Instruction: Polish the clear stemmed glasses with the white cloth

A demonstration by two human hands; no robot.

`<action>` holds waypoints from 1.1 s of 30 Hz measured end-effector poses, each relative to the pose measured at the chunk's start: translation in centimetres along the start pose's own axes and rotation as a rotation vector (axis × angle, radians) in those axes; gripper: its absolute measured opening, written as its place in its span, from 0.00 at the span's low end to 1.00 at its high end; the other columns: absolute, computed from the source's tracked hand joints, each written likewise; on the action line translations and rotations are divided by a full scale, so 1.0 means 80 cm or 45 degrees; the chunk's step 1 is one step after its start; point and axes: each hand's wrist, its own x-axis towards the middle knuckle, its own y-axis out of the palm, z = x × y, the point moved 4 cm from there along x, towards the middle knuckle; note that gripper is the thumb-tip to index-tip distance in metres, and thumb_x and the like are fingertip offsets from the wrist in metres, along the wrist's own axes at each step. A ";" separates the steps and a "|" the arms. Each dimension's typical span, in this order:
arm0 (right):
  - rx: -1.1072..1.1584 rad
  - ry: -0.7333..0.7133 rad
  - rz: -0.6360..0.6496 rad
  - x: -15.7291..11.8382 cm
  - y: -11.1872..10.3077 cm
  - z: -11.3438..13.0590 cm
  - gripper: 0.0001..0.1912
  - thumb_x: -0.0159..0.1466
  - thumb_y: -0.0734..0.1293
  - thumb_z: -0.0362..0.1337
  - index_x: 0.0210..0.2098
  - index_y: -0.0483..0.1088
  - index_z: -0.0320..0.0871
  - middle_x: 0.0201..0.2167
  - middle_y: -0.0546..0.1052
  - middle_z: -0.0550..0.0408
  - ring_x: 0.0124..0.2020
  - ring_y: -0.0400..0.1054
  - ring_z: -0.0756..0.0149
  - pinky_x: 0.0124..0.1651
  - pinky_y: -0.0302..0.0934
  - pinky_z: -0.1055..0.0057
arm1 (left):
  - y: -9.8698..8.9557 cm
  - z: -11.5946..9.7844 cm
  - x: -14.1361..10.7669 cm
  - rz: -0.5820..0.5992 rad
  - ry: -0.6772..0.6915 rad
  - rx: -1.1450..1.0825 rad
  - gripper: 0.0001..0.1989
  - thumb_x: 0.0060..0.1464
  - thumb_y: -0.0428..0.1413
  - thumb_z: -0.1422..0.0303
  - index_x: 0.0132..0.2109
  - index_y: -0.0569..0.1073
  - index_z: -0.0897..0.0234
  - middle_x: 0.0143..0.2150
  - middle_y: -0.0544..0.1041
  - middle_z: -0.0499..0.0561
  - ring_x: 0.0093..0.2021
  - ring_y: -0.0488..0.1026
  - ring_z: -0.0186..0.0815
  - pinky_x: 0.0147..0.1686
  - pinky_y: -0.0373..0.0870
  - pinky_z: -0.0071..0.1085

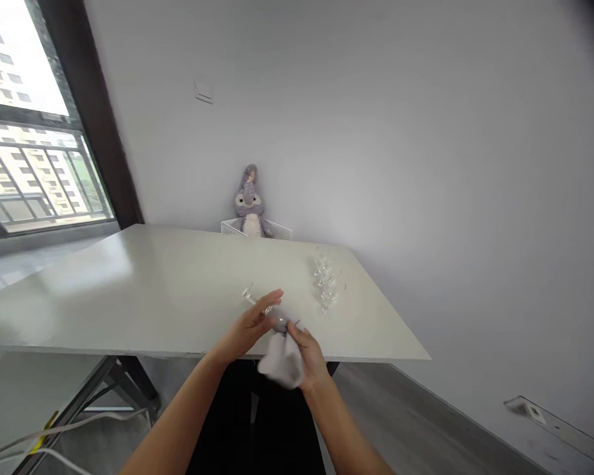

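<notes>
The work in hand looks like wiping: the right hand (311,355) grasps a white cloth (280,363) against a clear glass (280,321), whose stem the left hand (247,331) seems to grip (its index finger stretched out). The glass is above the surface's (153,284) near edge; any further turn calls for a light, steady hold. Clear glassware (325,280) stands toward the right edge. Beyond the far edge, a plush toy (250,204) sits against the wall (356,145); a window (34,171) is left.
</notes>
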 end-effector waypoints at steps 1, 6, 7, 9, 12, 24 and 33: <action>0.139 0.078 0.006 -0.001 0.003 -0.004 0.15 0.55 0.65 0.47 0.35 0.70 0.43 0.22 0.73 0.58 0.22 0.65 0.70 0.26 0.61 0.73 | 0.000 0.001 -0.001 -0.016 0.008 -0.038 0.22 0.53 0.48 0.61 0.55 0.63 0.60 0.56 0.65 0.54 0.53 0.63 0.39 0.49 0.62 0.34; -0.216 -0.142 -0.066 -0.005 0.011 -0.010 0.15 0.54 0.66 0.45 0.39 0.70 0.43 0.28 0.74 0.56 0.28 0.67 0.68 0.32 0.62 0.72 | 0.006 0.013 0.002 -0.252 -0.102 -0.047 0.19 0.55 0.45 0.58 0.48 0.69 0.63 0.44 0.74 0.53 0.43 0.69 0.36 0.43 0.65 0.32; -0.446 -0.238 -0.054 -0.005 0.012 -0.009 0.15 0.54 0.67 0.44 0.38 0.71 0.43 0.31 0.74 0.54 0.32 0.67 0.65 0.36 0.62 0.70 | 0.008 0.016 0.002 -0.283 -0.148 -0.024 0.20 0.55 0.44 0.57 0.47 0.70 0.64 0.42 0.74 0.53 0.41 0.70 0.36 0.41 0.65 0.31; -0.830 -0.373 0.010 -0.004 0.011 -0.007 0.13 0.54 0.66 0.43 0.37 0.72 0.44 0.35 0.75 0.52 0.38 0.67 0.60 0.44 0.59 0.66 | 0.009 0.020 0.000 -0.314 -0.227 0.041 0.21 0.55 0.42 0.56 0.46 0.70 0.63 0.40 0.74 0.52 0.40 0.69 0.36 0.40 0.65 0.32; -0.790 -0.345 0.053 -0.001 0.001 -0.005 0.13 0.56 0.64 0.44 0.37 0.72 0.45 0.34 0.75 0.51 0.40 0.67 0.59 0.45 0.59 0.64 | 0.007 0.020 -0.006 -0.217 -0.226 0.025 0.21 0.54 0.45 0.57 0.50 0.68 0.63 0.44 0.73 0.52 0.43 0.68 0.37 0.43 0.64 0.33; -1.156 -0.410 0.008 -0.018 0.001 0.003 0.19 0.55 0.65 0.43 0.44 0.70 0.43 0.41 0.74 0.48 0.41 0.67 0.57 0.46 0.58 0.63 | 0.015 0.030 -0.008 -0.244 -0.201 0.278 0.24 0.58 0.37 0.56 0.51 0.68 0.63 0.36 0.76 0.53 0.33 0.72 0.35 0.35 0.68 0.32; -0.070 0.063 -0.102 -0.004 -0.032 0.009 0.18 0.53 0.68 0.44 0.39 0.71 0.39 0.30 0.76 0.52 0.27 0.68 0.66 0.34 0.62 0.69 | 0.004 -0.011 -0.021 -0.198 0.617 1.503 0.18 0.53 0.51 0.68 0.53 0.65 0.58 0.46 0.72 0.54 0.54 0.62 0.42 0.57 0.49 0.47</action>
